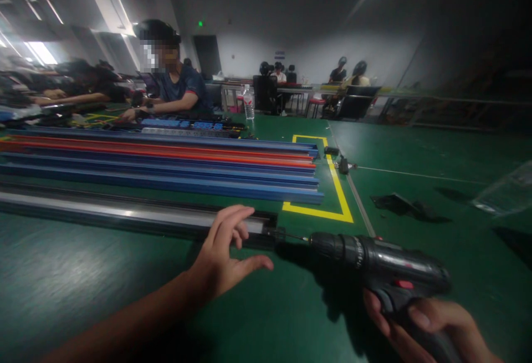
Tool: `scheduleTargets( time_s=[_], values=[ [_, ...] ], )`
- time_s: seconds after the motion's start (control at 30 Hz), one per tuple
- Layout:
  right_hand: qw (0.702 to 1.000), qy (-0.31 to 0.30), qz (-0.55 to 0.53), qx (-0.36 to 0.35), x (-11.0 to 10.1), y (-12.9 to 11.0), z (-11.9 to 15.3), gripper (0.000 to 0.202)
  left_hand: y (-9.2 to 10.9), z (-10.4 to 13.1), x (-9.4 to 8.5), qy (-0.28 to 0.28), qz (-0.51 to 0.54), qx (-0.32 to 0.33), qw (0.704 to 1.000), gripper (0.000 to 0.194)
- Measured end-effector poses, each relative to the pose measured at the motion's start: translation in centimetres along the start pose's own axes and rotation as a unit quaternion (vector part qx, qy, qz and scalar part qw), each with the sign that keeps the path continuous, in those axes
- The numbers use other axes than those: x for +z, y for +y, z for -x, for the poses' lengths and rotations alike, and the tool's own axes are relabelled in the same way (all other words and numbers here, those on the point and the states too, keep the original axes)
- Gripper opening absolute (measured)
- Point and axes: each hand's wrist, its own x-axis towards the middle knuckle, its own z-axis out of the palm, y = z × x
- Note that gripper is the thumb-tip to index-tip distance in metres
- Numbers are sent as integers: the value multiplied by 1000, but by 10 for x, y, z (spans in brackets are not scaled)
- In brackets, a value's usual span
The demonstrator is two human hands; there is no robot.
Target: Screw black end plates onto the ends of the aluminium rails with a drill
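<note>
My right hand (pixel 440 318) is wrapped around the grip of a black cordless drill (pixel 390 263) with a red button on its side. The long thin bit (pixel 295 236) points left, and its tip reaches the end of a dark metal rail (pixel 124 212). That rail lies lengthwise on the table and has a pale strip along its middle. My left hand (pixel 228 246) is over the rail's right end, thumb and fingers apart, holding nothing. Whether its fingertips touch the rail I cannot tell.
Blue rails (pixel 249 185) and red rails (pixel 233 155) lie parallel behind the dark one, within a yellow tape outline (pixel 343 202). A small black device (pixel 343 164) sits on a cord. Dark scraps (pixel 399 205) and two clear bottles (pixel 248 102) are farther off. A person (pixel 178 86) works across the table.
</note>
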Motion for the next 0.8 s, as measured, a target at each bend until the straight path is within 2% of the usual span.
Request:
scheduleTargets(
  time_s=[0.07,0.23,0.33,0.63,0.8],
  values=[
    [1000,14,8,-18,-3,-6,0,38,-7,-5,-5,-19,-37,19,999,83],
    [997,31,25,-58,-9,-21,1,37,-18,-28,-12,-194,-151,66,967,70],
    [995,57,25,-76,-11,-24,0,38,-20,-41,-9,-260,-171,65,948,71],
    [992,94,67,-50,-15,-23,-4,39,-18,-62,-1,-402,-151,21,903,67],
    [991,111,66,-39,-18,-22,-3,40,-18,-62,0,-417,-143,18,897,61]
  ],
)
